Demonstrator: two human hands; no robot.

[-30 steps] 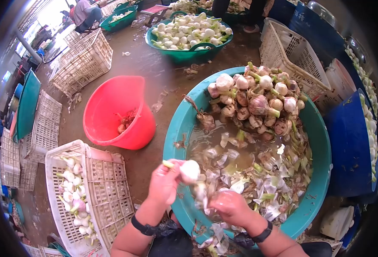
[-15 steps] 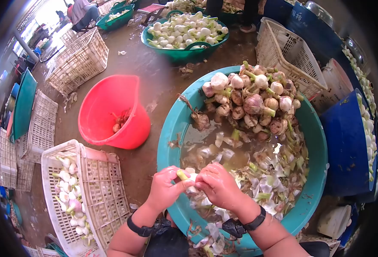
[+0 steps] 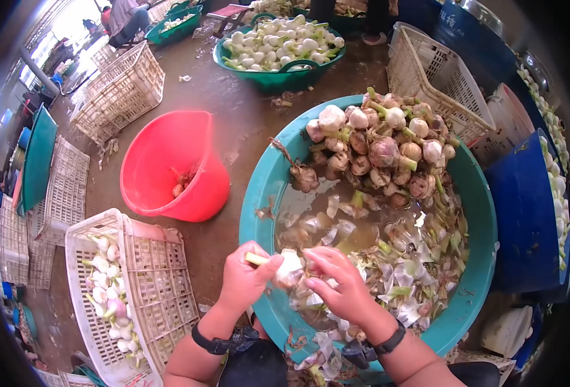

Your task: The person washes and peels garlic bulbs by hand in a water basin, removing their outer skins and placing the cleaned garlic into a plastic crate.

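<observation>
My left hand (image 3: 251,276) grips a garlic bulb (image 3: 289,268) by its green stem, over the near left rim of a teal tub (image 3: 254,193). The bulb is white, with some browner skin on its lower side. Just right of it my right hand (image 3: 336,277) has its fingers apart, thumb and forefinger close to the bulb. A heap of unpeeled garlic (image 3: 385,151) with dirty skins fills the far side of the tub. Loose peelings (image 3: 401,277) and murky water lie in front of that heap.
Left of me stands a white crate (image 3: 94,309) holding peeled garlic, with a red bucket (image 3: 169,168) beyond it. A green basket (image 3: 265,77) of white garlic is farther off. Blue bins (image 3: 523,213) and another crate (image 3: 440,84) flank the tub's right side.
My right hand has come off the garlic bulb, its fingers spreading to the right. More of the white bulb shows now, still in my left hand.
</observation>
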